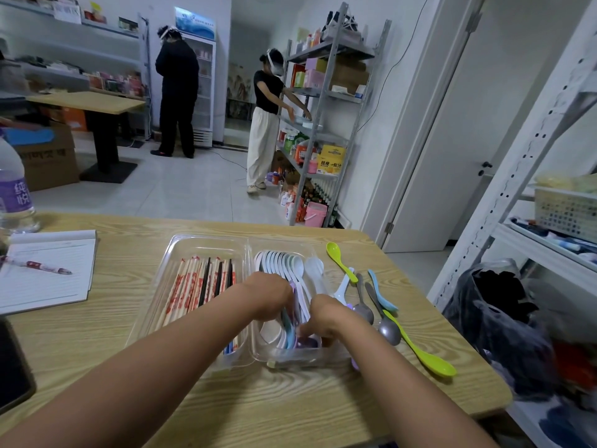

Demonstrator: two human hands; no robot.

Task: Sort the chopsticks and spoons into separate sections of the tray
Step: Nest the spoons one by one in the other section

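A clear plastic tray (206, 242) with two sections lies on the wooden table. Its left section holds several chopsticks (197, 286), pale wood with red print and a few black. Its right section holds a row of white spoons (284, 261) and some coloured spoons (290, 334). My left hand (269, 295) and my right hand (323, 315) are both down in the right section, fingers curled among the spoons; what each holds is hidden. Loose spoons lie right of the tray: a green spoon (339, 258), a long green spoon (423, 354), two metal spoons (389, 328), a blue spoon (382, 294).
A lined notepad (45, 279) with a pen (38, 266) lies at the left, a water bottle (14, 189) behind it, a dark phone (13, 370) at the left edge. A dark plastic bag (497, 318) and white shelving (529, 150) stand right of the table. Two people stand at the back.
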